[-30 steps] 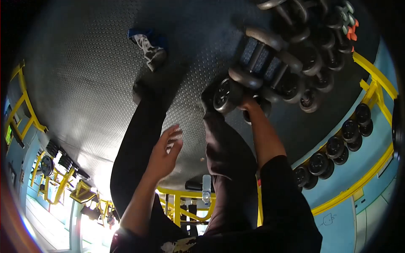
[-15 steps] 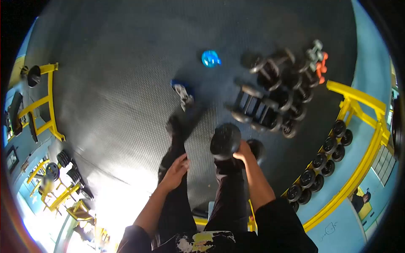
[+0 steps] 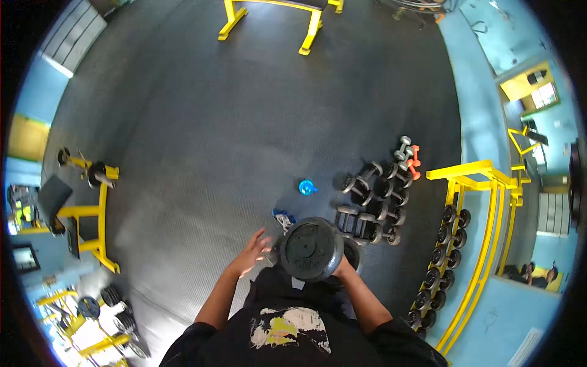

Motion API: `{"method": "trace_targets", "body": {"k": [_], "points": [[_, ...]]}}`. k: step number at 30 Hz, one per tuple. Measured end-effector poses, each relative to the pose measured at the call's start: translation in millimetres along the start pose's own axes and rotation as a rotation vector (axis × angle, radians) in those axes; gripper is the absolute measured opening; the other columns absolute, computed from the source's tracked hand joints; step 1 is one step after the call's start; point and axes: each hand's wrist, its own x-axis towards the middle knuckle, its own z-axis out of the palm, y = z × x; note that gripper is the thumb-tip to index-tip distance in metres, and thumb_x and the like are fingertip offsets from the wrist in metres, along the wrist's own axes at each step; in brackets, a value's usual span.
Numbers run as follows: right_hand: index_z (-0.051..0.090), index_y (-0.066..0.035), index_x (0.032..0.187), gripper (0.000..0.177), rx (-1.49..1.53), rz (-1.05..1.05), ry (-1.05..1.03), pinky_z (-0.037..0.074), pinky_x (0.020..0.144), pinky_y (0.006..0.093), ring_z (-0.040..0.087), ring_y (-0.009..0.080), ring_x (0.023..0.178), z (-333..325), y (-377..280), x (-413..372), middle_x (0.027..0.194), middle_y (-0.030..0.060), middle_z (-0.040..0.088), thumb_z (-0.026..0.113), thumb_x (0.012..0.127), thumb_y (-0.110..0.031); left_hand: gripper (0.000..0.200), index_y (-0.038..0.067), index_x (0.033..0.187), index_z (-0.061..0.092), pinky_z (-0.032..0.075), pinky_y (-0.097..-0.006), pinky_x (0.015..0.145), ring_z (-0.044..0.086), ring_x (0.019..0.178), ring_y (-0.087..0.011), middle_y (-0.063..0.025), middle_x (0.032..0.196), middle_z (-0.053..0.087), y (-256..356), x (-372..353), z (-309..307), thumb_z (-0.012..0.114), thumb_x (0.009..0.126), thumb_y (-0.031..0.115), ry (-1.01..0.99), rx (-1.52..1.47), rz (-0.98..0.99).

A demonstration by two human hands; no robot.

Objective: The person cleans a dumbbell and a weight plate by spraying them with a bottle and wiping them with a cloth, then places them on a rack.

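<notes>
Across the gym floor: dark textured matting [image 3: 183,122] spreads over most of my view, with the yellow legs of a bench [image 3: 310,33] at the top edge.
Right of the view: light-blue wall [image 3: 483,110], and a yellow rack [image 3: 496,214] bearing rows of round-headed black weights [image 3: 454,259].
Left of the view: yellow-framed gym equipment [image 3: 103,229], with bright light coming in low down.
Floor weights: a cluster of dumbbells [image 3: 379,211] lies short of the rack, the small grey pair [image 3: 403,150] and orange pair [image 3: 414,163] at its far end.
Loose items: a shiny blue object [image 3: 307,187], and nearer me a blue-and-grey cloth-like item [image 3: 283,218].
Big black dumbbell [image 3: 309,248]: up off the floor in front of my person's torso, one broad round face towards the camera.
Right hand [image 3: 345,268]: closed on the handle between the two heads; the near head hides most of the fingers from me.
Left hand [image 3: 249,253]: open, fingers spread, just beside the near head; I cannot tell whether it touches.
Against the earlier frame: the dumbbell was over the right leg and is now closer to the torso; my view has swung up, bringing in the bench.
Lettering: raised marks ring the dumbbell's face, but I cannot read them. The shirt print [image 3: 290,329] shows no legible words.
</notes>
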Motion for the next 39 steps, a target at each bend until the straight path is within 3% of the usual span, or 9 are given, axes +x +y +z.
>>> {"method": "trace_targets", "body": {"k": [4,12,18,22,27,32,35,37,39], "points": [[0.059,-0.008,0.128,0.055,0.124,-0.045,0.175,0.041,0.108,0.0413,0.057,0.0288,0.119,10.9,-28.0,40.5,0.124,0.0135,0.064,0.073,0.081,-0.033,0.072,0.018,0.156,0.018,0.038,-0.0462,0.105,0.049,0.129,-0.0262,-0.0094,0.151,0.042,101.9,51.7,-11.3,0.045,0.100,0.055,-0.056,0.138,0.138],[0.059,-0.008,0.128,0.056,0.468,-0.077,0.492,0.041,0.108,0.0415,0.057,0.0289,0.119,-12.0,-41.5,142.8,0.124,0.0137,0.064,0.073,0.081,-0.034,0.066,0.019,0.155,0.024,0.040,-0.0438,0.102,0.053,0.123,-0.0240,-0.0079,0.146,0.047,213.6,140.8,-48.4,0.044,0.101,0.052,-0.016,0.309,0.082],[0.059,-0.008,0.128,0.056,0.761,0.006,0.768,0.041,0.108,0.0416,0.057,0.0290,0.119,-35.0,-48.1,170.4,0.123,0.0137,0.064,0.073,0.081,-0.034,0.057,0.018,0.153,0.025,0.044,-0.0377,0.095,0.057,0.115,-0.0216,-0.0086,0.143,0.051,254.3,205.1,-54.7,0.048,0.102,0.027,-0.159,0.478,0.025],[0.059,-0.007,0.128,0.056,0.992,0.089,1.047,0.041,0.108,0.0417,0.057,0.0290,0.118,-29.2,-37.4,182.8,0.123,0.0138,0.064,0.073,0.081,-0.035,0.055,0.019,0.153,0.026,0.043,-0.0420,0.099,0.056,0.119,-0.0244,-0.0093,0.144,0.050,301.4,275.4,-12.7,0.043,0.101,0.017,-0.324,0.723,-0.095],[0.059,-0.007,0.128,0.057,1.230,0.254,1.319,0.041,0.108,0.0418,0.058,0.0291,0.118,4.7,6.4,196.3,0.123,0.0139,0.064,0.073,0.081,-0.035,0.064,0.015,0.152,0.026,0.044,-0.0360,0.095,0.054,0.111,-0.0206,-0.0146,0.138,0.051,252.3,418.0,23.5,0.046,0.092,0.010,-0.829,0.895,-0.109],[0.059,-0.007,0.129,0.057,1.455,0.307,1.549,0.041,0.108,0.0420,0.058,0.0291,0.118,53.9,56.6,246.0,0.122,0.0140,0.064,0.073,0.081,-0.035,0.064,0.012,0.150,0.029,0.046,-0.0391,0.098,0.055,0.115,-0.0257,-0.0190,0.138,0.050,198.8,489.1,106.6,0.045,0.089,0.000,-1.067,1.065,-0.124],[0.059,-0.007,0.129,0.057,1.552,0.271,1.641,0.041,0.108,0.0420,0.058,0.0292,0.118,96.9,102.0,278.1,0.122,0.0140,0.064,0.073,0.081,-0.036,0.063,0.010,0.149,0.031,0.045,-0.0405,0.101,0.054,0.121,-0.0301,-0.0210,0.140,0.047,144.4,505.2,127.6,0.045,0.089,-0.001,-1.227,1.173,0.061],[0.059,-0.007,0.129,0.057,1.579,0.227,1.707,0.041,0.108,0.0421,0.058,0.0292,0.118,132.8,138.9,296.5,0.122,0.0140,0.064,0.073,0.081,-0.036,0.062,0.008,0.148,0.034,0.042,-0.0399,0.104,0.054,0.121,-0.0315,-0.0215,0.139,0.046,105.2,519.5,142.1,0.046,0.088,-0.001,-1.376,1.311,0.412],[0.059,-0.007,0.129,0.057,1.617,0.172,1.771,0.041,0.108,0.0421,0.058,0.0292,0.118,166.2,176.5,311.8,0.122,0.0141,0.065,0.073,0.081,-0.036,0.062,0.007,0.146,0.035,0.041,-0.0425,0.106,0.050,0.125,-0.0368,-0.0231,0.140,0.043,77.5,538.7,149.7,0.047,0.086,-0.001,-1.423,1.344,0.467]]}}
